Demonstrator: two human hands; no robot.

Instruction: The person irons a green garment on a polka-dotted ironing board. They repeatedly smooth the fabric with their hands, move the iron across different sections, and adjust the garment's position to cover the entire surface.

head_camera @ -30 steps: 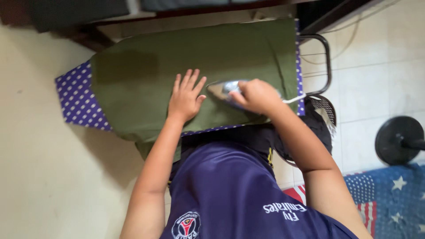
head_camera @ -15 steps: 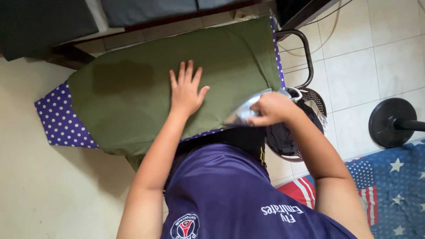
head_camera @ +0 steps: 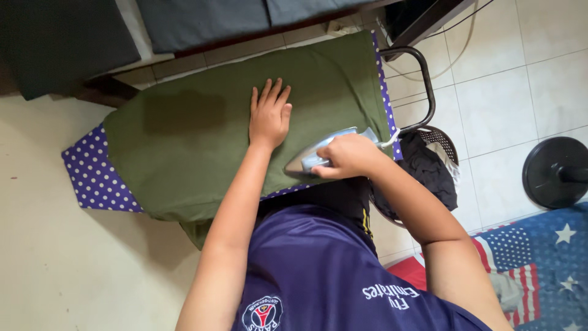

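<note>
ironing board (head_camera: pixel 98 178): purple cover with white dots, metal rest at its right end | green cloth (head_camera: pixel 190 135): spread flat over most of the board, dark patch near its left part | iron (head_camera: pixel 324 153): on the cloth near the board's near edge

No packages, signs or screens show here. The only label-like things are two prints on the dark blue shirt (head_camera: pixel 318 270) at the bottom of the view: a round badge (head_camera: pixel 262 314) in white, red and dark blue low on the left of the cloth, and a short band of white lettering (head_camera: pixel 392 291) to its right, standing upside down from this angle.
</note>
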